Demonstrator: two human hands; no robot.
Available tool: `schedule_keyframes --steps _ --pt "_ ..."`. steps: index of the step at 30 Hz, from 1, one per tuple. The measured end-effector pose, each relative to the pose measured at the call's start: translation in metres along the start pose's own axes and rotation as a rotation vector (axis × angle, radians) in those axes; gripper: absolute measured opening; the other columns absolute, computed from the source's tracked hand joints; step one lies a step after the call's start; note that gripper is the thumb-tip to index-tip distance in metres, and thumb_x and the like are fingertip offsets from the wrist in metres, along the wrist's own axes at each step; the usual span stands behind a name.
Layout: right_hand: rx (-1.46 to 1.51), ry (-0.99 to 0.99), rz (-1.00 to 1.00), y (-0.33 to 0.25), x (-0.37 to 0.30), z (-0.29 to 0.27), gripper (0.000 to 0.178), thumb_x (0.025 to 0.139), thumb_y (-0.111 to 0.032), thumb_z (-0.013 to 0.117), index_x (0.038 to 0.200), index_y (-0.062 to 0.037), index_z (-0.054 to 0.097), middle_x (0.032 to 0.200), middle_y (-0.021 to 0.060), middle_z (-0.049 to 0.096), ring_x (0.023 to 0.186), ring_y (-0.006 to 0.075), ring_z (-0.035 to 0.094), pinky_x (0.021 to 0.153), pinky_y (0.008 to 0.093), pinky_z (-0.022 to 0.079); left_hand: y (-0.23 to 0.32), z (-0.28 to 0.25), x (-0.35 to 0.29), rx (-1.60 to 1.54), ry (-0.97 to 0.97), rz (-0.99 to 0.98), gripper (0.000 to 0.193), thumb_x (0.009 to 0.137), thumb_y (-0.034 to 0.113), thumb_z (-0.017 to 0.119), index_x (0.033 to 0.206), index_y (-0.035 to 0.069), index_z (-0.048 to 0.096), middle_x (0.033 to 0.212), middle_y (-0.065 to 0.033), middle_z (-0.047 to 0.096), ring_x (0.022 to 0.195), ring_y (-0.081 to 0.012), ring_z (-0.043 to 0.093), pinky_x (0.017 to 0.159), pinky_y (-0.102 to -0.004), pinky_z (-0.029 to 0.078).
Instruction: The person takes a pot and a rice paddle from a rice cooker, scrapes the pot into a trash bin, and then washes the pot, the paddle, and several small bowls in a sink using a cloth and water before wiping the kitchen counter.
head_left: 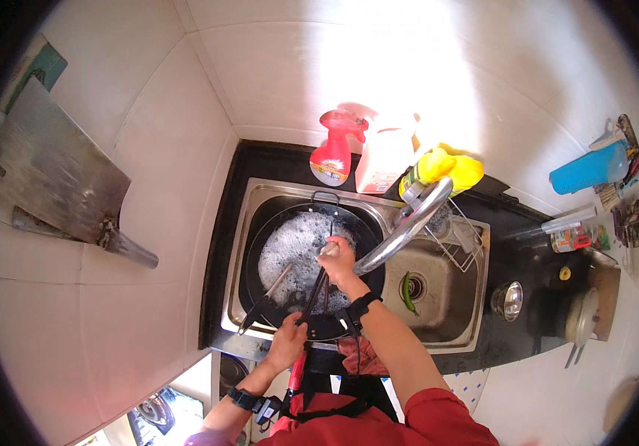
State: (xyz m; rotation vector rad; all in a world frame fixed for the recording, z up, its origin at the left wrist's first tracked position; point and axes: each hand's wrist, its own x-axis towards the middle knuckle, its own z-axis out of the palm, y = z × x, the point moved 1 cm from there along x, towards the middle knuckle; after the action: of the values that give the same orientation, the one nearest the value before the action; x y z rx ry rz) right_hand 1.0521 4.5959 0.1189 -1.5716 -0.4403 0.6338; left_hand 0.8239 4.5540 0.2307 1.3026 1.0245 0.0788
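Note:
Both hands work over a black wok (368, 230) of foamy water (290, 241) in the left sink basin. My left hand (288, 340), at the wok's near rim, is closed around the lower end of dark, slim chopsticks (313, 299). Farther up, my right hand (340, 262) is closed around the same bundle, and a dark tip sticks out beyond it. Something small and pale shows at its fingers, too unclear to name. Left of my hands, a utensil with a black handle and metal shaft (281, 280) leans on the wok rim, its far end under foam.
A curved metal faucet (409, 227) reaches over the sink divider. The right basin (442, 308) holds a green chili (407, 293) and a wire rack (457, 241). Behind stand a red spray bottle (332, 152) and a yellow bottle (431, 167). A metal bowl (509, 300) sits at right.

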Motion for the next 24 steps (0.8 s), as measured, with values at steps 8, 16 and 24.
schedule_keyframes --steps 8,16,24 --pt "0.18 -0.167 0.459 -0.054 -0.042 0.01 0.07 0.068 -0.001 0.066 0.129 -0.0027 0.031 0.101 0.0099 0.049 0.086 0.0191 0.052 0.077 0.0296 0.046 0.005 -0.016 0.039 -0.457 0.154 -0.077 0.016 0.093 0.016 0.042 0.098 0.001 0.045 0.072 -0.0118 0.061 0.055 -0.0189 0.06 0.046 -0.0304 0.049" --pt "-0.156 -0.026 0.256 -0.016 -0.047 0.013 0.064 0.069 -0.008 0.067 0.126 -0.003 0.04 0.108 0.0163 0.056 0.098 0.0282 0.057 0.086 0.0328 0.046 0.065 0.026 0.05 -0.423 0.045 -0.341 0.005 0.094 0.022 0.041 0.095 0.019 0.037 0.059 0.0027 0.036 0.041 -0.0055 0.031 0.034 -0.0214 0.025" --pt "-0.204 0.06 0.212 -0.017 0.008 0.014 0.057 0.067 -0.003 0.069 0.118 0.0009 0.044 0.097 0.011 0.056 0.083 0.0184 0.056 0.07 0.0314 0.049 0.068 0.004 0.012 -0.438 -0.065 -0.403 0.005 0.096 0.021 0.042 0.1 0.018 0.04 0.06 0.0027 0.037 0.042 -0.0057 0.031 0.035 -0.0217 0.023"
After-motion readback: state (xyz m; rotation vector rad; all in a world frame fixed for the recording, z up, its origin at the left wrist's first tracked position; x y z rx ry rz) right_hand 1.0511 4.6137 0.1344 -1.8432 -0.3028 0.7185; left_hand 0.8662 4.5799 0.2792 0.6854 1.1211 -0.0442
